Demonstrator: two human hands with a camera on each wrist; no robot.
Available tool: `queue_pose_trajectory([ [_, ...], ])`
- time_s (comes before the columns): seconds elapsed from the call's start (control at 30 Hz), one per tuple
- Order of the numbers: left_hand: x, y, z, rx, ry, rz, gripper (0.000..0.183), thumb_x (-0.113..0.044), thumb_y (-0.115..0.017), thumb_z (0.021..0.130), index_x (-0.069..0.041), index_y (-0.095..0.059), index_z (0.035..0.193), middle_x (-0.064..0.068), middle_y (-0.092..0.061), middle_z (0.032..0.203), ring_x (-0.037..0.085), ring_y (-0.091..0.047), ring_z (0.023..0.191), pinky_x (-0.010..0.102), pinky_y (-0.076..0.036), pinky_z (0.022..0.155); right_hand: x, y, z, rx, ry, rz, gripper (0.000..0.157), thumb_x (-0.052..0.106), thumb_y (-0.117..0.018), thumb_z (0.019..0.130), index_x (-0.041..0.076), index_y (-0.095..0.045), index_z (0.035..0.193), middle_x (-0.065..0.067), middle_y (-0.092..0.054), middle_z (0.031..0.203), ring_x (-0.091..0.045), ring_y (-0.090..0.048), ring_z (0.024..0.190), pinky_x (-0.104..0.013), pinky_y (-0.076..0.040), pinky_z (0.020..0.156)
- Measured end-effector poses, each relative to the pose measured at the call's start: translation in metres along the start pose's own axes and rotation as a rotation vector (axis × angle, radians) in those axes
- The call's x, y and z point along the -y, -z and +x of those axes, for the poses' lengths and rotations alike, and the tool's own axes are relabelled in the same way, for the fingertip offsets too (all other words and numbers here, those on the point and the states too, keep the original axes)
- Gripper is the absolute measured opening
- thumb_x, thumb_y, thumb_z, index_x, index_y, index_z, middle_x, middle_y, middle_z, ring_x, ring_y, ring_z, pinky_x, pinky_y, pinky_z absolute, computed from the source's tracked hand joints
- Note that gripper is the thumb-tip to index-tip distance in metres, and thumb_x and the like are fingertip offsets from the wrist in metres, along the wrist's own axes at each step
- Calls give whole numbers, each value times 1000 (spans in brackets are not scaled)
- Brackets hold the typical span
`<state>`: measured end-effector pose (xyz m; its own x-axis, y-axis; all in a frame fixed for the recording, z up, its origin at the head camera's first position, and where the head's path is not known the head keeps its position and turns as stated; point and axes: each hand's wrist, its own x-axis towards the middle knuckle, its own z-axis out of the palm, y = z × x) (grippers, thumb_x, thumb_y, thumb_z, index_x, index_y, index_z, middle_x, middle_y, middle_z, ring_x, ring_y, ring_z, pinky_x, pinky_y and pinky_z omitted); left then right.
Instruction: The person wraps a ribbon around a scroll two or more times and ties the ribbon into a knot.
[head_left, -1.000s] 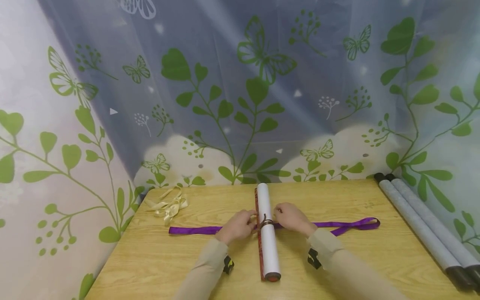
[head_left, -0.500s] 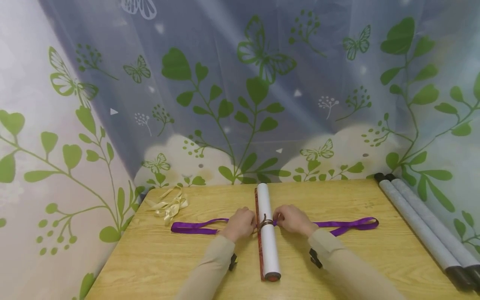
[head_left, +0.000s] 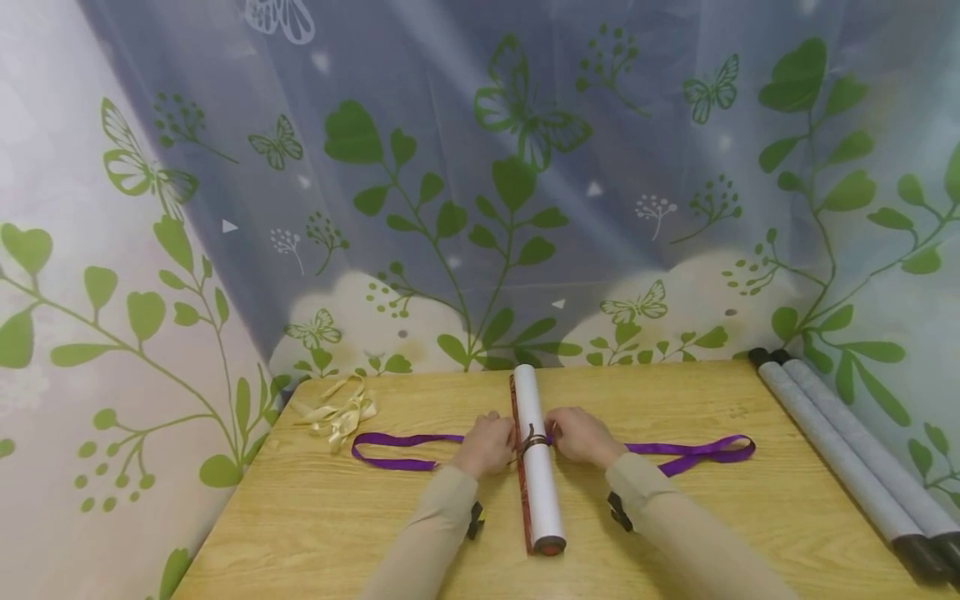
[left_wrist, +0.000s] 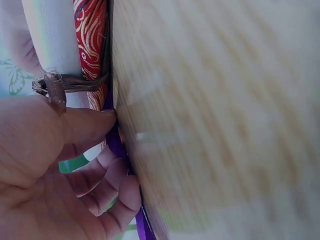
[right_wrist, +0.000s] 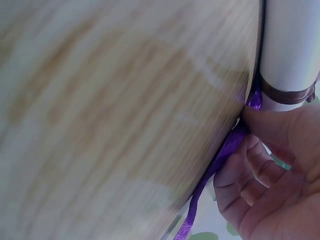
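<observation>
A rolled white scroll (head_left: 543, 498) lies lengthwise on the table, with a red patterned edge (left_wrist: 91, 42) along its left side. Brown cord (head_left: 534, 441) is tied round its middle. Beneath the scroll passes a purple ribbon (head_left: 663, 449), stretching out to both sides and looping at the left. Close to the scroll's left side, my left hand (head_left: 485, 446) pinches the ribbon (left_wrist: 116, 145) between thumb and fingers. On the opposite side my right hand (head_left: 583, 436) pinches it too, just beside the scroll, as the right wrist view shows. The ribbon's stretch under the scroll is hidden.
A heap of cream ribbon (head_left: 341, 414) lies at the table's back left. Two grey rolls (head_left: 840, 450) with black ends lie side by side along the right edge. Behind the wooden table (head_left: 300, 533) hangs a leaf-and-butterfly patterned curtain (head_left: 450, 208).
My left hand has moved slightly right, closer to the scroll. The ribbon's left part has drawn in and spread from a flat strip into a loop. My right hand has barely moved.
</observation>
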<state>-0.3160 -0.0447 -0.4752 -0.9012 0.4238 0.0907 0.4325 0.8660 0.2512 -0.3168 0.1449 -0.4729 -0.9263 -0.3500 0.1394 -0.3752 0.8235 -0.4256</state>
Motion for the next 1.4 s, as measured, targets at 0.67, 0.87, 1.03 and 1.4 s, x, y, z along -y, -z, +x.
queue_pose_trajectory([
  [0.67, 16, 8, -4, 39, 95, -26, 14, -6, -61, 88, -14, -58, 77, 5, -53, 90, 27, -51, 92, 50, -44, 83, -17, 15, -4, 108, 69, -43, 13, 6, -72, 85, 3, -65, 95, -10, -69, 93, -28, -65, 89, -43, -53, 82],
  [0.87, 27, 13, -11, 32, -6, 26, 21, -5, -58, 92, -14, -54, 74, -1, -50, 79, 18, -49, 77, 32, -44, 64, -30, 26, -13, 102, 111, -116, 4, 6, -70, 86, 6, -65, 85, -2, -63, 83, -18, -58, 80, -36, -51, 72],
  [1.03, 28, 15, -11, 24, -78, -11, 18, -6, -53, 96, -15, -49, 82, -3, -47, 71, 12, -47, 67, 27, -40, 59, -33, 29, -16, 72, 114, -144, 1, 7, -62, 92, 6, -62, 92, -1, -63, 83, -22, -62, 80, -38, -52, 69],
  [1.4, 35, 17, -12, -10, -97, 31, 9, -4, -68, 88, -5, -76, 92, 8, -67, 95, 20, -65, 86, 33, -55, 79, -41, 32, -9, -44, 166, -112, 10, -4, -64, 85, 5, -69, 89, -8, -63, 85, -22, -61, 79, -37, -52, 70],
])
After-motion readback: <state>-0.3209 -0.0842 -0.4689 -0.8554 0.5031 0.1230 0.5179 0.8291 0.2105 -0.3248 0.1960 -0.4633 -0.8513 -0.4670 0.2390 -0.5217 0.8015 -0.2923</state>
